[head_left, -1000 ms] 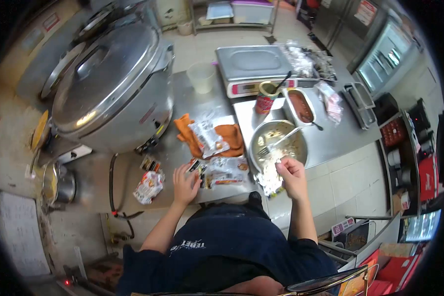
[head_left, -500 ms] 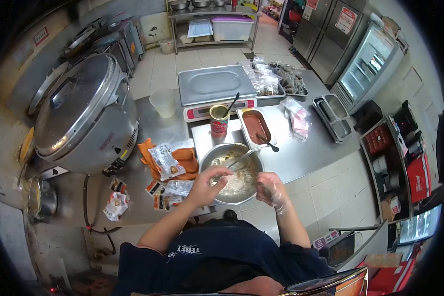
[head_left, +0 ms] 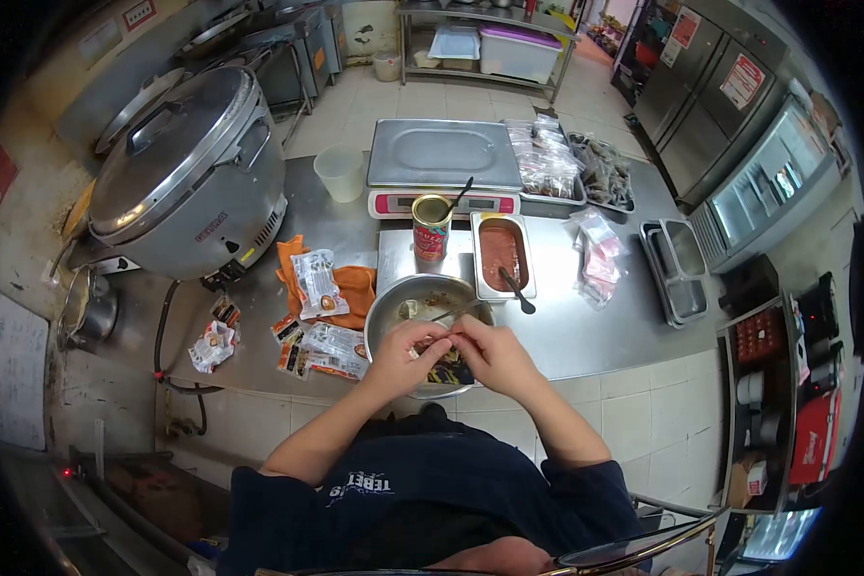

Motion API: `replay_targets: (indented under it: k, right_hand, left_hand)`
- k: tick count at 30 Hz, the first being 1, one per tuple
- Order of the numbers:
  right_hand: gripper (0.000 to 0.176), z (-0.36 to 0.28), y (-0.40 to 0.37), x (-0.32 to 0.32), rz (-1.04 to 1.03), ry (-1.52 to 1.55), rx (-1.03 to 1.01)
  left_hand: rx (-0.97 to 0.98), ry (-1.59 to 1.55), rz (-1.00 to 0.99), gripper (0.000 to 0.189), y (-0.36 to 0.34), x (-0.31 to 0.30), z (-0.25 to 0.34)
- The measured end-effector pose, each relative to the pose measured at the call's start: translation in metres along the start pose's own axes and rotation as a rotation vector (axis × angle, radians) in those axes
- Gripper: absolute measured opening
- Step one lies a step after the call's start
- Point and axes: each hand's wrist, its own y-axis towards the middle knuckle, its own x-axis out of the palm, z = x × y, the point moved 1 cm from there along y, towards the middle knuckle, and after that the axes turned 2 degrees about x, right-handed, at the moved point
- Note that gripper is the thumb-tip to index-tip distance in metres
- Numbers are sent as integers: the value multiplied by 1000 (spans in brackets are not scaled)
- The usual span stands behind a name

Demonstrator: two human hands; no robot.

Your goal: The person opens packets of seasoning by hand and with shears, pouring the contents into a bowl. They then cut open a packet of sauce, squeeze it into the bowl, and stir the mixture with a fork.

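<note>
We've now got left hand (head_left: 408, 360) and right hand (head_left: 494, 357) together, fingertips pinching one dark packet (head_left: 448, 372) over the table's (head_left: 595, 336) near-edge bowl (head_left: 382, 309), neither free.

One mixing bowl (head_left: 382, 309), one can (head_left: 431, 233), one scale (head_left: 444, 154)

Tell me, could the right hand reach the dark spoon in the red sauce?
Likely yes: nothing stands between the right hand and the dark spoon, though that hand seems busy with a packet.

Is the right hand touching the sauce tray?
Apart: the head view shows a strip of bare tabletop between the right hand and the sauce tray.
</note>
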Motion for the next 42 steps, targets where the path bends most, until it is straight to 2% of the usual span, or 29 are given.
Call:
replay_targets:
  k: [1, 3, 4, 5, 7, 8, 9, 10, 12, 14, 16, 17, 20, 22, 23, 25, 27, 28, 30, 31, 33, 34, 36, 37, 38, 39, 40, 41, 42]
  right_hand:
    - [10, -2, 3, -6, -17, -109, -152]
    - [10, -10, 8, -18, -59, -224, -208]
    - [11, -12, 10, -22, -101, -341, -260]
    - [11, -9, 15, -21, -105, -339, -263]
    - [15, -1, 20, -15, -110, -504, -619]
    - [15, 2, 21, -13, -111, -499, -619]
    - [17, 4, 20, -11, -88, -513, -739]
    - [20, 6, 20, -9, -64, -527, -859]
    - [20, 13, 17, -1, 23, -444, -792]
    - [20, 12, 16, 2, 110, -370, -730]
    - [25, 9, 15, 5, -58, 126, -77]
    - [25, 27, 13, 13, -99, 212, 130]
    - [20, 49, 11, 23, 0, 438, 280]
    - [12, 46, 10, 28, 90, 559, 258]
    - [11, 49, 9, 30, 95, 517, 265]
    - [11, 55, 8, 35, 100, 478, 276]
    - [13, 56, 7, 37, 266, -67, -237]
    - [13, 55, 4, 37, 266, -66, -236]
    - [16, 48, -7, 40, 154, -172, -443]
    - [17, 49, -13, 44, 136, -110, -486]
    - [17, 44, -25, 46, 102, -60, -514]
    - [17, 41, -30, 45, 71, -14, -542]
    - [16, 43, -37, 38, 115, 14, -509]
    - [14, 49, -40, 36, 179, 124, -335]
    - [13, 55, -43, 34, 241, 233, -157]
    - [12, 63, -40, 31, 248, 243, -8]
    - [12, 74, -37, 28, 248, 244, -1]
    - [12, 87, -32, 25, 239, 171, 85]
    - [12, 93, -25, 21, 230, 97, 167]
  left_hand:
    - [-2, 4, 3, 14, 2, -1, -1]
    - [189, 96, -30, 11, 5, -1, -5]
    - [187, 98, -25, 11, 6, 0, -10]
    - [166, 33, -19, 10, 6, 2, -15]
    - [140, -30, -13, 10, 6, 3, -23]
    - [37, -227, -52, 11, 6, 3, -27]
    - [-68, -425, -89, 13, 6, 3, -31]
    - [-72, -422, -87, 13, 6, 3, -37]
    - [-431, -746, -28, 17, 4, 5, -47]
    - [-460, -746, -23, 19, 4, 4, -44]
    - [-531, -744, -22, 23, 2, 2, -38]
    - [-537, -744, -25, 23, 1, 2, -46]
    - [-535, -794, -122, 27, 2, 5, -66]
    - [-765, -1109, 23, 31, -1, 15, -56]
    - [-880, -1087, 47, 30, -5, 20, -49]
    - [-833, -1066, 38, 30, -7, 25, -77]
    - [-767, -1099, 33, 26, -3, 25, -96]
    - [-769, -1099, 33, 26, -1, 26, -95]
    - [-908, -777, 200, 23, 6, 27, -90]
    - [-910, -774, 203, 23, 10, 26, -98]
    - [-759, -666, 205, 23, 18, 22, -117]
    - [-763, -665, 205, 23, 21, 20, -121]
    - [-618, -327, 123, 21, 25, 19, -127]
    - [-494, -170, 159, 23, 28, 24, -133]
    - [-496, -170, 157, 23, 26, 24, -137]
    - [-288, 147, -6, 21, 27, 23, -127]
    - [-71, 458, -171, 20, 26, 22, -119]
    - [20, 489, -283, 21, 25, 22, -115]
    - [21, 488, -285, 21, 24, 23, -110]
